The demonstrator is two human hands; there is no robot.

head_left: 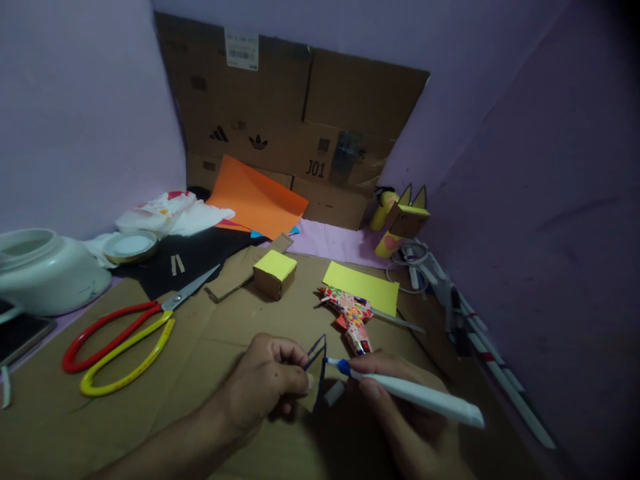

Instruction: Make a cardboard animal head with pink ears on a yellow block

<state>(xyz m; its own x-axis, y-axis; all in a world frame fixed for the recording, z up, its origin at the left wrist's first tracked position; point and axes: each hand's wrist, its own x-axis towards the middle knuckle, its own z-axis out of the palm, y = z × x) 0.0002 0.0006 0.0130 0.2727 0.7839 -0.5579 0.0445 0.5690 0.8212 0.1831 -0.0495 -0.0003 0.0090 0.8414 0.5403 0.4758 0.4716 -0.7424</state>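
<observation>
Between the thumb and fingers of my left hand (267, 380) is a small cardboard triangle (316, 375) with dark blue edges. My right hand (407, 407) grips a white marker (425, 397) with a blue collar, its tip touching or almost touching the triangle's right edge. A short whitish stick piece (334, 394) lies just below the marker tip. Beyond my hands rests a glue gun (353, 313) with a colourful patterned body and a glue stick in its back. Farther off stands a small cardboard box (275, 274) topped with yellow paper.
Red-and-yellow-handled scissors (145, 331) lie at left, near a white pot (50, 272) and its lid (130, 246). Yellow paper (364, 287) sits behind the glue gun. Orange paper (257, 197) leans on a cardboard panel (240, 93). A cardboard figure with pointed ears (407, 220) stands back right.
</observation>
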